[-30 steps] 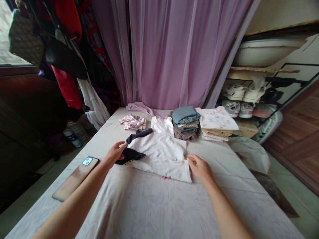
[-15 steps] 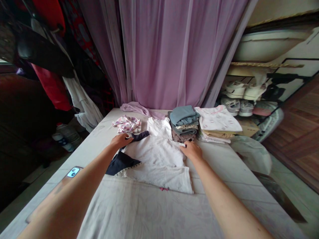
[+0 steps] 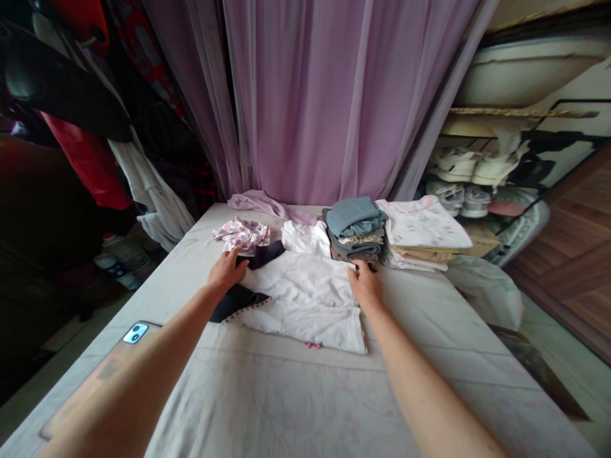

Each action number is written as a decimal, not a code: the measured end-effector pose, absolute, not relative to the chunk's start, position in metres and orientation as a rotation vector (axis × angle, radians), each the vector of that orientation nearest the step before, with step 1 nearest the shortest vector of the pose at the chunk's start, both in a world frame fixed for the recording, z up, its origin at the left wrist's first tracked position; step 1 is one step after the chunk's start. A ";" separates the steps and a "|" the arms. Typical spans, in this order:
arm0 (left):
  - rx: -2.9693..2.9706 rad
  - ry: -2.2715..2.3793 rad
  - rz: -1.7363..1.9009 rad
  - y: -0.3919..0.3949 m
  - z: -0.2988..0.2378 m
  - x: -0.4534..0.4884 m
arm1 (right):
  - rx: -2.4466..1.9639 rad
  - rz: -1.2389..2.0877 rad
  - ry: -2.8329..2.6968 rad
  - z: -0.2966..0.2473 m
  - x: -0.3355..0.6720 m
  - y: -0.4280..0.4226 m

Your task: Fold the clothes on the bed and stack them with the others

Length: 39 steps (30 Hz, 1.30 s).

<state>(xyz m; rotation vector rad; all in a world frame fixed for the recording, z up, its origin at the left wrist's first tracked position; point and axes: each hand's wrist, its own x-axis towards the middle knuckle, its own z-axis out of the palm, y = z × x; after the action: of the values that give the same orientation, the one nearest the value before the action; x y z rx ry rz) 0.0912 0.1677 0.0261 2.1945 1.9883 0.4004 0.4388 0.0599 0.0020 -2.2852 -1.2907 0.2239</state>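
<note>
Firstly, at your far left a phone (image 3: 135, 332) lies face down on the cloth-covered bench (image 3: 267, 407), partly behind your left forearm. Your left hand (image 3: 225, 270) rests palm down at the upper left corner of the white garment (image 3: 305, 299), with its fingers (image 3: 232, 256) spread apart and flat, clamped on nothing; they touch the dark garment (image 3: 236, 297) that sticks out from under the white garment's left edge. Just beyond that hand lies a crumpled patterned cloth (image 3: 241, 234) in pink and white. The white garment lies flat at the middle of the bench, between your two hands, with a small pink bow (image 3: 312, 345) at its near hem. Your right hand (image 3: 366, 285) rests on the garment's upper right corner; its fingers lie close together and point away from you, and you cannot tell whether they pinch the fabric or only press on it. Just beyond the right hand stands a stack of folded clothes (image 3: 356, 232), topped in grey-blue, and right of it, touching, a second folded pile (image 3: 424, 232) topped in white. Shoes (image 3: 470, 168) sit on a rack at the far right.
</note>
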 end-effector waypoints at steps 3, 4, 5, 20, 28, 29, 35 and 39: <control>1.911 1.972 0.424 0.162 0.028 0.074 | -2.204 0.413 -1.173 -0.004 0.445 0.050; 1.799 1.938 0.416 0.158 0.029 0.066 | -2.190 0.466 -1.149 -0.005 0.447 0.044; 1.699 1.893 0.403 0.154 0.031 0.058 | -2.173 0.514 -1.144 -0.007 0.449 0.036; 2.150 2.027 0.138 0.061 0.028 0.042 | -2.484 0.288 -1.386 0.008 0.377 -0.058; 2.214 2.007 0.036 0.043 0.031 0.032 | -2.500 0.213 -1.504 -0.001 0.406 -0.072; 2.214 2.012 0.039 0.039 0.030 0.031 | -2.486 0.221 -1.510 -0.003 0.407 -0.076; 2.383 1.968 0.307 0.025 0.043 0.054 | -2.221 -0.092 -1.487 -0.004 0.401 -0.083; 2.603 1.374 0.393 0.015 0.032 0.100 | -1.916 -0.038 -1.752 0.000 0.362 -0.073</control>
<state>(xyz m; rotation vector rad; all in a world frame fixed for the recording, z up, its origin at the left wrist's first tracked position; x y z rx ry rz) 0.1003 0.0152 0.0319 2.6034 1.3739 0.3928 0.3618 -0.0731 0.0002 -1.9158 -1.7519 -0.0379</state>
